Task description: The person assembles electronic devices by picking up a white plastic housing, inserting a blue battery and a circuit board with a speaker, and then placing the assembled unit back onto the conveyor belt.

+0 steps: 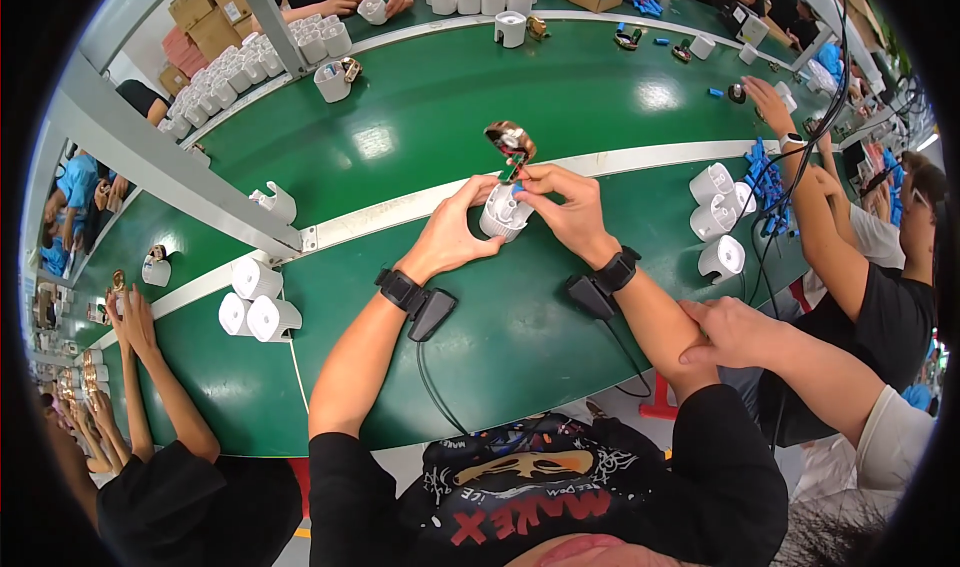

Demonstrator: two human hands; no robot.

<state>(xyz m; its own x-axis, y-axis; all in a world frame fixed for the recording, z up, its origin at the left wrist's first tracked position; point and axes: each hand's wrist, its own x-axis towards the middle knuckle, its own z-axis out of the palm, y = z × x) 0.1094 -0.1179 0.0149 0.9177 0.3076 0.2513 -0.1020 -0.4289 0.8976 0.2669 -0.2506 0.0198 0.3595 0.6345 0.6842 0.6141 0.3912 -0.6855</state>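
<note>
In front of me, over the green bench, my left hand [458,229] is closed around the side of a white ribbed plastic housing [502,217], which stands roughly upright. My right hand [568,207] pinches at the housing's top, with thumb and fingers on a small blue piece [517,190] that looks like a battery cell. A round copper-coloured part [511,141] with a green circuit board sticks up above the opening, tilted. How it joins the housing is hidden behind my fingers. Each wrist wears a black strap with a box and cable.
Three white housings [257,297] stand to my left, and several more [713,217] to my right beside a pile of blue cylinders [766,182]. Another person's hand [740,332] touches my right forearm. A white metal post [170,157] rises at left; black cables [835,97] hang at right.
</note>
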